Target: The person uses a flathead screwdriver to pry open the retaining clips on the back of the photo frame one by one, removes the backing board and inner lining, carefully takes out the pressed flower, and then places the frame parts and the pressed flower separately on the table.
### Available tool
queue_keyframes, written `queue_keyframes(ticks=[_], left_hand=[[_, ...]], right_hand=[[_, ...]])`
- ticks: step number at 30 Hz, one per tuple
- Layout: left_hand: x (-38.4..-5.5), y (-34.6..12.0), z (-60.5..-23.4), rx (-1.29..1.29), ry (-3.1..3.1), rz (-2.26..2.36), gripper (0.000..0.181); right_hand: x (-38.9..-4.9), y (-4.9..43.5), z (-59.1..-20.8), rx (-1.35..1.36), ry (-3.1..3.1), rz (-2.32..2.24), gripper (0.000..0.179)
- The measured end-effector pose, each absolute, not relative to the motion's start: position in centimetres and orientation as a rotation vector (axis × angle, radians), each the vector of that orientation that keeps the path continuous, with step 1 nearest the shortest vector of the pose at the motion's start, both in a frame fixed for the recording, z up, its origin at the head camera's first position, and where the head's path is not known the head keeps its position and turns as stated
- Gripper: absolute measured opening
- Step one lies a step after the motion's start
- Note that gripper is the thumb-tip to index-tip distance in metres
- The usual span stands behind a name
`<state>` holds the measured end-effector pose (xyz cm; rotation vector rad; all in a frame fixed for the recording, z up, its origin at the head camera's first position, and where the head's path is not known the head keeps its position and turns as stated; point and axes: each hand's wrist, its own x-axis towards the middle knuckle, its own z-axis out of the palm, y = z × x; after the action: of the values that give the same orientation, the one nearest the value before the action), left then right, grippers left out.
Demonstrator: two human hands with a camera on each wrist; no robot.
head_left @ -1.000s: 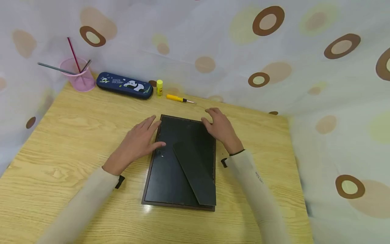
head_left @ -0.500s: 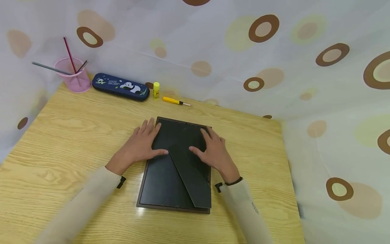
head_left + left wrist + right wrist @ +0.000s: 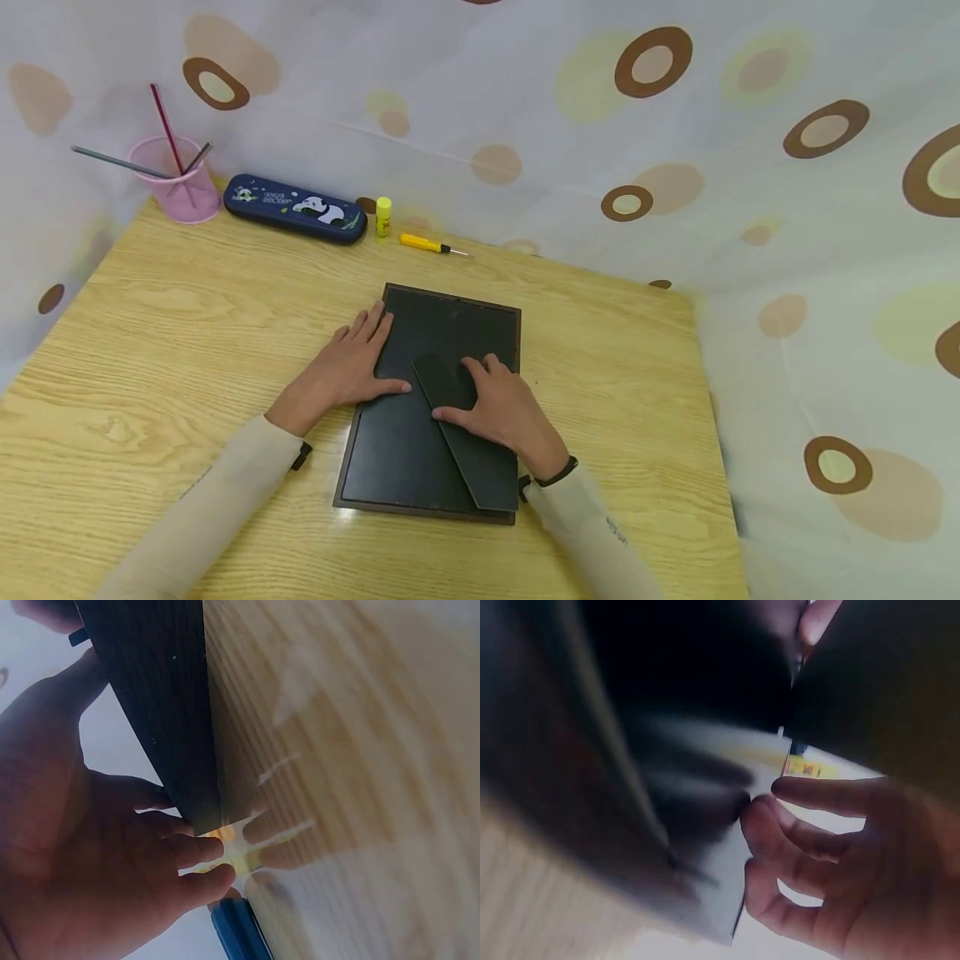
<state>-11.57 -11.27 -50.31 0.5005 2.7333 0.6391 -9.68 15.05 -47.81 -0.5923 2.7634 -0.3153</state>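
Note:
A dark picture frame (image 3: 401, 467) lies back side up on the wooden table, a dark stand leg (image 3: 480, 475) slanting across its backing. My left hand (image 3: 341, 362) is spread over the frame's left edge, fingertips near the upper left corner and thumb over the backing. In the left wrist view, fingertips show right at the end of the frame's side (image 3: 157, 697). My right hand (image 3: 498, 408) straddles the stand leg, thumb at its left edge and loosely bent fingers on the other side. The right wrist view shows a gap between forefinger (image 3: 825, 796) and leg.
Along the back of the table are a pink pencil cup (image 3: 183, 196) with several pencils, a blue panda pencil case (image 3: 296, 208), a yellow glue stick (image 3: 383, 221) and a yellow-handled screwdriver (image 3: 423, 242). A spotted curtain (image 3: 540, 117) hangs behind.
My right hand has come from the frame's upper right corner down and left onto the stand leg. My left hand has shifted slightly down along the left edge. The frame lies as before.

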Motion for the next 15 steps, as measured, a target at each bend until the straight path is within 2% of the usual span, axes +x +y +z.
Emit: queue_keyframes(ticks=[5,9,15], left_hand=[[-11.7,-11.4,-50.3,0.504,2.72,0.638,0.114],[-12.0,-11.9,-50.2,0.523,2.692,0.67,0.111],[-12.5,-13.3,-49.9,0.57,2.639,0.794,0.081]], right_hand=[[-9.2,14.1,-47.7,-0.562,2.66,-0.332,0.102],[-9.0,13.5,-47.7,-0.56,2.603,-0.357,0.097],[-9.0,13.2,-47.9,-0.542,2.54,-0.505,0.086]])
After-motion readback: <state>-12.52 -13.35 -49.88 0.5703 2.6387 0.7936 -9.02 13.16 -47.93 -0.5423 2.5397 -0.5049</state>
